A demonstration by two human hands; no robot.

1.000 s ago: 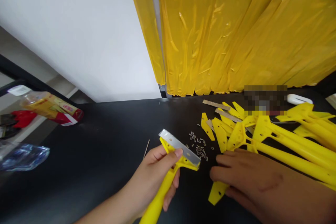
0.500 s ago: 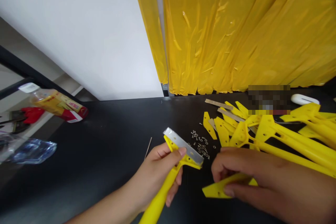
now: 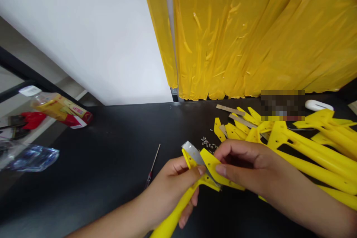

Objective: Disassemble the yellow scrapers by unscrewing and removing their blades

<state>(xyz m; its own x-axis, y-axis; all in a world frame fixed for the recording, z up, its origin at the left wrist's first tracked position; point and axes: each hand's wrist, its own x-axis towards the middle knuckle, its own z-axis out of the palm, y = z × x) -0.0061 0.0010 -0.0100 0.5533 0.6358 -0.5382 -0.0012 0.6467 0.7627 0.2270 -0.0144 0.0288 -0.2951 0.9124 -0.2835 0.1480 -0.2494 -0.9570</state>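
Observation:
My left hand (image 3: pixel 174 180) is closed around the neck of a yellow plastic scraper handle (image 3: pixel 169 221), its thumb pressing on a thin metal blade (image 3: pixel 192 151) that lies across the wide head. In my right hand (image 3: pixel 249 165), pinched between thumb and fingers, is a yellow plastic cover plate (image 3: pixel 211 163) with small holes. The plate is tilted over the right part of the blade, and I cannot tell whether the two touch. Small screws and nuts (image 3: pixel 205 142) lie just behind, partly hidden by my right hand.
A screwdriver (image 3: pixel 153 167) lies left of my left hand. More yellow scraper handles (image 3: pixel 315 156), cover plates (image 3: pixel 217 129) and blades (image 3: pixel 230 110) are piled at right. A white mouse-shaped object (image 3: pixel 318 105) sits behind them. A drink bottle (image 3: pixel 63 109) lies at the left edge.
My right hand has moved left and up with the cover plate, from beside the scraper handle to over its blade. My left hand has shifted slightly right and still grips the handle.

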